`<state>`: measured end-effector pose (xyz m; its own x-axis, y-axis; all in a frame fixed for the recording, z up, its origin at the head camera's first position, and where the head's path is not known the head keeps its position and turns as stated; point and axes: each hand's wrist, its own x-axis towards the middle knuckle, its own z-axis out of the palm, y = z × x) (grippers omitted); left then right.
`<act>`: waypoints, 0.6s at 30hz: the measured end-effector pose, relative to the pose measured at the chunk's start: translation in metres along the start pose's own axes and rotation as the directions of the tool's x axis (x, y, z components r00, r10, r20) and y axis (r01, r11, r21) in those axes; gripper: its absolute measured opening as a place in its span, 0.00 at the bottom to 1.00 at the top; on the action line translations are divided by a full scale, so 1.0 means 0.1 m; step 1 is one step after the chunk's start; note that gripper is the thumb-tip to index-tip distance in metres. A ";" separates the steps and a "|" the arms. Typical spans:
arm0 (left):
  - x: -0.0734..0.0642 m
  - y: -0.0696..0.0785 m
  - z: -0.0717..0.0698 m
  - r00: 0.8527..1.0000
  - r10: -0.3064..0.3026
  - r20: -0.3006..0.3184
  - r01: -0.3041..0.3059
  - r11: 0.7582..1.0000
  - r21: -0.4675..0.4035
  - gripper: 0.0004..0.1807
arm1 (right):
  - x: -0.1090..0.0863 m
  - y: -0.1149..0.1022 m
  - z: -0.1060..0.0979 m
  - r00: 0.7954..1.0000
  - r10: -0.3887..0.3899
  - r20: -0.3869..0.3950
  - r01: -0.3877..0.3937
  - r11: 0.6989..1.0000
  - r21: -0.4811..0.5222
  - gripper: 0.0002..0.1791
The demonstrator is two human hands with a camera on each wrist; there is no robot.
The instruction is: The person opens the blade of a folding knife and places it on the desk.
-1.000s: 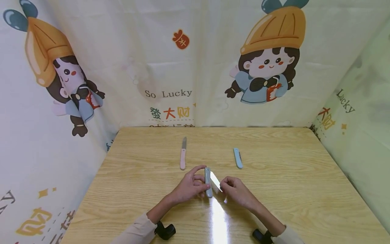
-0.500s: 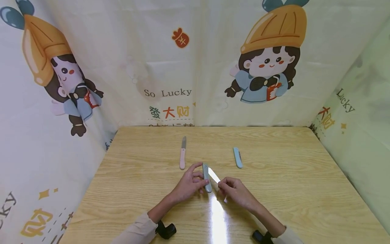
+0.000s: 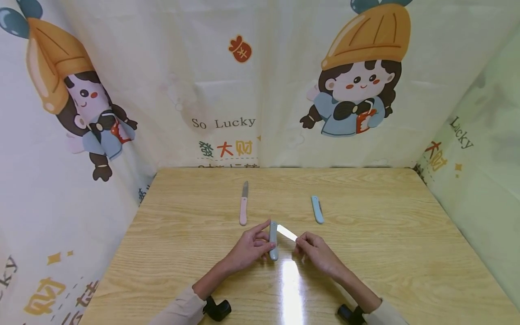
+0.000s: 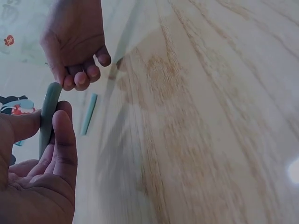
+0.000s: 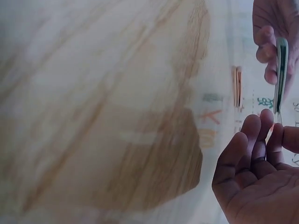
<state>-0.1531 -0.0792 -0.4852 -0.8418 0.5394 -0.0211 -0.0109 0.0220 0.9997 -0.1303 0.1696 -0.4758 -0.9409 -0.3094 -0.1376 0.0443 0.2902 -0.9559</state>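
Between my hands is a folding knife with a grey-green handle [image 3: 273,243] and a bright blade [image 3: 286,232] swung partway out to the right. My left hand [image 3: 248,249] grips the handle, thumb on the near face and index finger up at the pivot end. My right hand [image 3: 318,256] pinches the blade near its tip between thumb and fingers. In the left wrist view the handle [image 4: 49,109] stands edge-on between thumb and fingers. The right wrist view shows the handle's slot side [image 5: 281,70], with the blade's end hidden at the right fingertips [image 5: 266,116].
On the wooden table [image 3: 386,216] behind the hands lies a pink-handled knife [image 3: 243,210], blade out and pointing away. Farther right lies a folded light-blue knife [image 3: 318,210]. A printed cloth [image 3: 280,90] hangs along the table's back edge and sides.
The blade has swung out to a wider angle from the handle. The right hand has shifted slightly with the blade tip, and the handle stands a little more upright and farther left.
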 end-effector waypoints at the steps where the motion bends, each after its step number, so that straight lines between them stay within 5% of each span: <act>1: -0.01 0.01 -0.01 1.000 0.001 0.007 -0.001 1.000 0.004 0.39 | 0.01 -0.01 -0.01 1.000 0.000 -0.004 0.000 1.000 -0.006 0.15; 11: -0.10 -0.02 -0.03 1.000 -0.004 0.015 0.004 1.000 -0.003 0.38 | 0.01 0.02 -0.02 0.996 0.013 -0.085 -0.015 1.000 -0.016 0.15; 18: -0.07 -0.04 0.05 0.997 -0.004 -0.078 -0.004 0.995 -0.101 0.38 | -0.01 0.00 0.03 0.987 0.071 -0.143 -0.067 0.997 0.033 0.19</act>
<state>-0.1446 -0.0789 -0.4891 -0.8815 0.4716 -0.0237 -0.0619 -0.0656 0.9959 -0.1284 0.1671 -0.4765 -0.9738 -0.1549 -0.1665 0.1182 0.2807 -0.9525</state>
